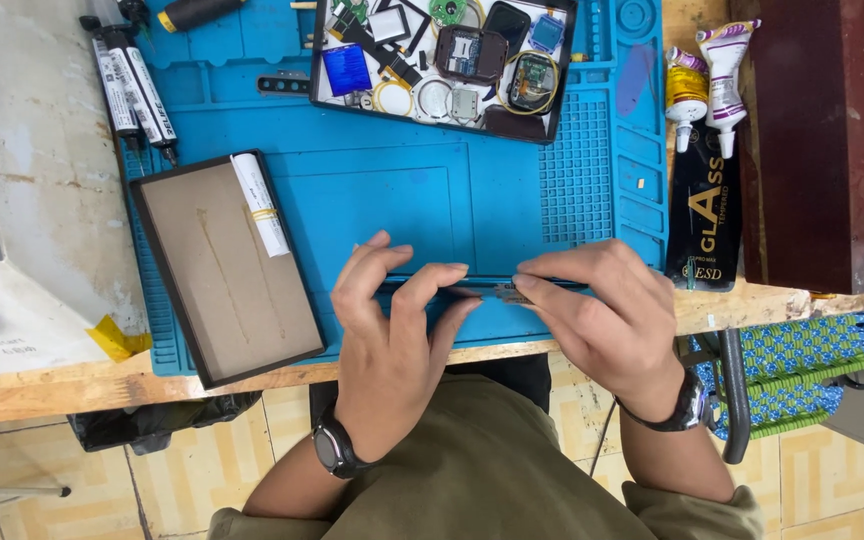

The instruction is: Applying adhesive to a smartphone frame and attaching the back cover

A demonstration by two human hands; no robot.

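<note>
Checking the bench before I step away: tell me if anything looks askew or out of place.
The shallow brown tray lies skewed on the blue silicone work mat, its near corner past the wooden table edge. A yellow tape scrap is peeling up left of it. Otherwise nothing stands out.

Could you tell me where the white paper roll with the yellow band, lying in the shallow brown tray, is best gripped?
Pinch the white paper roll across its middle, near the yellow band, coming from straight above. It lies flat along the brown tray wall, so its ends are harder to reach.

Bright even daylight, soft shadows, sharp focus, slight edge distortion
</note>
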